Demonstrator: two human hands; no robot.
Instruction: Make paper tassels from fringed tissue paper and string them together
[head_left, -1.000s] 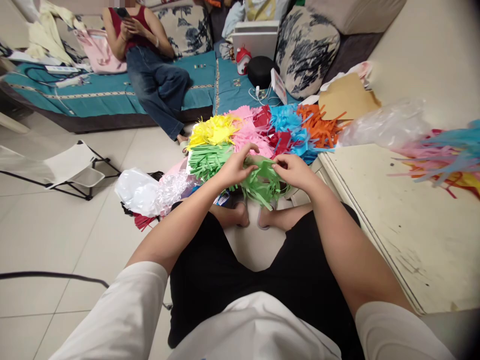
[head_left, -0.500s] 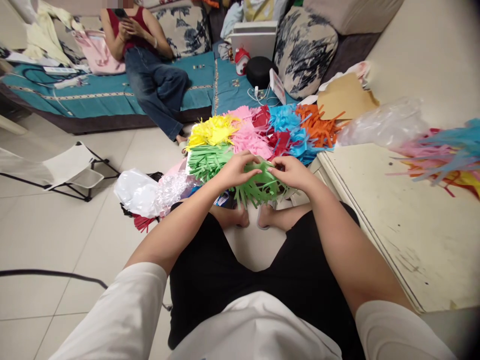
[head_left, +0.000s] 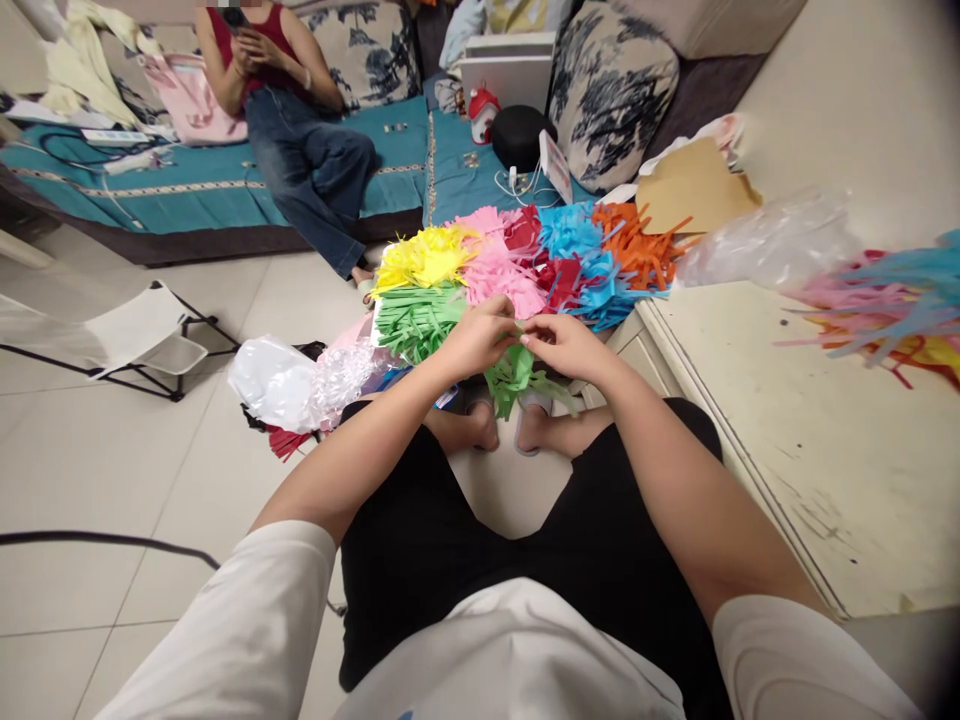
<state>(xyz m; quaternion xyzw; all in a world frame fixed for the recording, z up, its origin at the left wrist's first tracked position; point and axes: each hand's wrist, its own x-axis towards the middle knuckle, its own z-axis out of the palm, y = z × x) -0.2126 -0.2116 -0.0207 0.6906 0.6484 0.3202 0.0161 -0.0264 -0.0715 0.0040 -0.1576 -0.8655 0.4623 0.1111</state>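
Observation:
My left hand [head_left: 480,338] and my right hand [head_left: 564,345] meet fingertip to fingertip over my knees, both pinched on a green fringed paper piece [head_left: 516,378] that hangs down between them in a gathered bunch. Just beyond my hands lie piles of cut paper fringe: green [head_left: 414,318], yellow [head_left: 426,258], pink [head_left: 499,272], red [head_left: 559,275], blue [head_left: 577,240] and orange [head_left: 634,245].
A cream table [head_left: 817,440] stands at my right with more coloured strips [head_left: 892,305] and a clear plastic bag [head_left: 765,250]. Crumpled plastic [head_left: 296,380] lies on the tiled floor at left, by a folding stool [head_left: 139,335]. Another person [head_left: 300,150] sits on a teal sofa [head_left: 135,190].
My hands have drawn closer together, and the green fringe, spread wide between them before, is now bunched and hangs lower.

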